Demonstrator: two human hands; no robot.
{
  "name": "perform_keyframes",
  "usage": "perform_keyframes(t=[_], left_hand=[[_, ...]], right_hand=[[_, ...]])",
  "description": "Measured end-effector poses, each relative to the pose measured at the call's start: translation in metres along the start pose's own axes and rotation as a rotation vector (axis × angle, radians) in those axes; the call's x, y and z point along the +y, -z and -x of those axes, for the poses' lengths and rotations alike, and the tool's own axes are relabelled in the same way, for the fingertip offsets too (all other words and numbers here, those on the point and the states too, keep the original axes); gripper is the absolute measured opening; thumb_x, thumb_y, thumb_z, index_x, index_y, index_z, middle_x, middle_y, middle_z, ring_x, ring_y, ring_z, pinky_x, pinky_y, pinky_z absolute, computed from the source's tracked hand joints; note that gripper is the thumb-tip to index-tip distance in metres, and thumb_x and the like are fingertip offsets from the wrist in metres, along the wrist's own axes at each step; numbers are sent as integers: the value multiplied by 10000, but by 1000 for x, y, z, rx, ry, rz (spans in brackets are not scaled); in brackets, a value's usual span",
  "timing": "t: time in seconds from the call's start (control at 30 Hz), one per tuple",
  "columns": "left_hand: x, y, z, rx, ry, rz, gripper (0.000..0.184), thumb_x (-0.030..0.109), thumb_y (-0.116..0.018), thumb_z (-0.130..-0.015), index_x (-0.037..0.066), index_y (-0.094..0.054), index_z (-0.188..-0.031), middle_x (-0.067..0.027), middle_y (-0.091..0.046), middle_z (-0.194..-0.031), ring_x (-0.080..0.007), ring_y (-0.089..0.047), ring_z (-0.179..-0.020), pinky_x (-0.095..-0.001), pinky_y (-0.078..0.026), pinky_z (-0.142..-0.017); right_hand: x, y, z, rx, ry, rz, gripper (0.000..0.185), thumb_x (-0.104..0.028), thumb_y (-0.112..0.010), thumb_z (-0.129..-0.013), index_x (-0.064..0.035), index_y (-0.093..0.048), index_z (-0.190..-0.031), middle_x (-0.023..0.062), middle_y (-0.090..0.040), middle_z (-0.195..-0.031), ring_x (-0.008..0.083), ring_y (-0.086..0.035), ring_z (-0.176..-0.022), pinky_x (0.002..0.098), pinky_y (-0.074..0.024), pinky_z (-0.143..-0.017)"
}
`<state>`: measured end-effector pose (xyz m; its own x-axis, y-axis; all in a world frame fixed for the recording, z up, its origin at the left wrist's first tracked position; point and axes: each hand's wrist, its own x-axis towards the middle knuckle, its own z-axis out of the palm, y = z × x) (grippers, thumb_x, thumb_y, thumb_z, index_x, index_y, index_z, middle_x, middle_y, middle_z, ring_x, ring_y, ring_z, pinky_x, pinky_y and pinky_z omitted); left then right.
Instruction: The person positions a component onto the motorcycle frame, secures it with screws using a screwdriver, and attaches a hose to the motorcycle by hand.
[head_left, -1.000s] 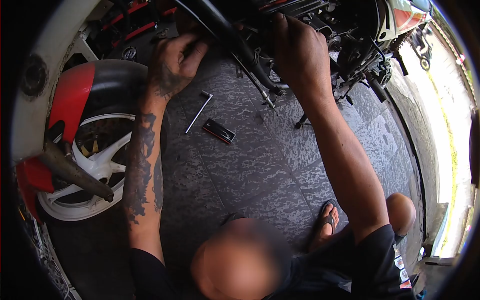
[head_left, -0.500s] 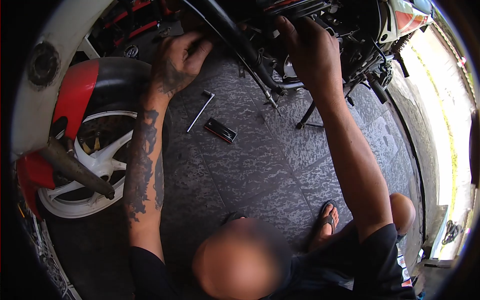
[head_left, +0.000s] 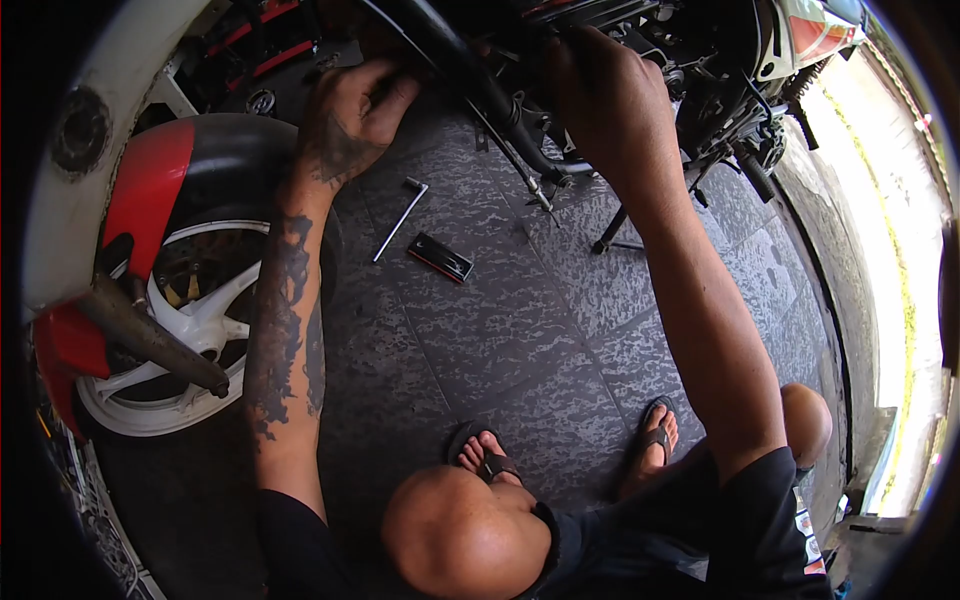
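Note:
At the top of the head view, my left hand (head_left: pixel 355 115) reaches up beside the black frame tube (head_left: pixel 460 75) of a motorcycle. Its thumb shows bent, while the other fingertips are hidden in the dark area behind the tube. To the right of that tube, my right hand (head_left: pixel 612 100) is at the motorcycle's dark underside (head_left: pixel 690 50), back of the hand toward me, fingers curled out of sight. What either hand holds, if anything, cannot be made out. Below the hands, an L-shaped wrench (head_left: pixel 402 220) and a black rectangular object (head_left: pixel 440 257) lie on the floor.
A white wheel (head_left: pixel 205 330) with a red and black fender (head_left: pixel 150 190) stands at left. The tiled floor (head_left: pixel 500 340) lies below. My bent knee (head_left: pixel 465 530) and sandalled feet (head_left: pixel 657 440) are at the bottom. A stand leg (head_left: pixel 612 230) rests under the motorcycle.
My right hand moved slightly right, then back up and left to the motorcycle's underside. My left hand stays nearly in place. My knee and near foot now show more clearly.

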<state>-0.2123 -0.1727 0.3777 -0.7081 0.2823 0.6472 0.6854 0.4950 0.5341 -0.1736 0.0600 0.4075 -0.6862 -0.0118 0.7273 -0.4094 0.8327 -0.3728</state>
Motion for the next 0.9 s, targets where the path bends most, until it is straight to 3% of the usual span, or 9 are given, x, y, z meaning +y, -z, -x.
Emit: perform_keyframes(t=[0.17, 0.27, 0.33, 0.37, 0.43, 0.53, 0.63, 0.73, 0.9], left_hand=[[-2, 1, -2, -16, -35, -44, 256, 285, -584, -900, 78, -688, -1010, -121, -665, -722, -202, -610, -599, -314, -452, -588], [3, -1, -1, 15, -44, -10, 253, 285, -582, -903, 79, -686, -1006, -127, -662, -720, -219, -613, -593, -316, -451, -581], [3, 0, -1, 24, -48, -62, 248, 286, -580, -906, 84, -685, -1005, -130, -663, -722, -236, -615, -588, -318, -452, -576], [3, -1, -1, 24, -50, -62, 248, 286, -580, -906, 84, -685, -1005, -130, -663, -722, -236, -615, -588, -318, -452, -576], [2, -2, -1, 63, -119, -80, 243, 287, -581, -907, 90, -685, -1004, -129, -661, -713, -234, -610, -576, -317, -450, -567], [0, -3, -2, 59, -109, -56, 245, 289, -587, -906, 86, -684, -1002, -130, -658, -703, -223, -611, -576, -313, -451, -566], [-4, -1, -2, 35, -99, -98, 245, 287, -592, -904, 80, -685, -995, -127, -650, -683, -203, -596, -556, -309, -439, -546], [-6, -1, -2, 42, -129, -94, 248, 287, -596, -902, 72, -685, -988, -125, -644, -672, -188, -579, -537, -306, -422, -526], [-1, -2, -2, 67, -145, -68, 248, 283, -597, -904, 65, -686, -982, -118, -642, -674, -176, -551, -524, -302, -411, -523]], right_hand=[[1, 2, -1, -83, -8, 89, 395, -362, -435, -953, -64, -686, -890, 205, -669, -737, 385, -668, -736, 457, -533, -680], [1, -3, 3, -91, -64, 49, 290, -307, -515, -938, -68, -678, -912, 205, -672, -765, 385, -667, -735, 440, -538, -678], [-3, -5, 8, 274, 17, -268, 159, -197, -627, -898, -47, -666, -932, 164, -696, -796, 285, -695, -699, 362, -543, -662], [-5, -5, 8, 277, 17, -268, 159, -197, -627, -898, -47, -666, -932, 164, -696, -796, 285, -695, -699, 362, -543, -662], [-13, -4, 7, 327, -39, -473, 84, -52, -656, -846, -2, -648, -914, 53, -666, -791, 121, -632, -682, 264, -491, -605], [-1, -21, 17, 362, 55, -366, 167, -83, -710, -829, -52, -656, -985, 74, -714, -915, 151, -706, -812, 240, -546, -620], [6, -30, 15, 452, 82, -347, 162, -60, -717, -821, -56, -659, -972, 59, -713, -903, 134, -703, -813, 228, -551, -624], [2, -31, 17, 374, -37, -569, 152, -70, -709, -834, -54, -659, -977, 50, -708, -888, 138, -700, -803, 223, -557, -628], [6, -33, 18, 387, -8, -569, 158, -74, -693, -851, -40, -658, -1001, 50, -701, -872, 144, -692, -827, 219, -561, -634]])
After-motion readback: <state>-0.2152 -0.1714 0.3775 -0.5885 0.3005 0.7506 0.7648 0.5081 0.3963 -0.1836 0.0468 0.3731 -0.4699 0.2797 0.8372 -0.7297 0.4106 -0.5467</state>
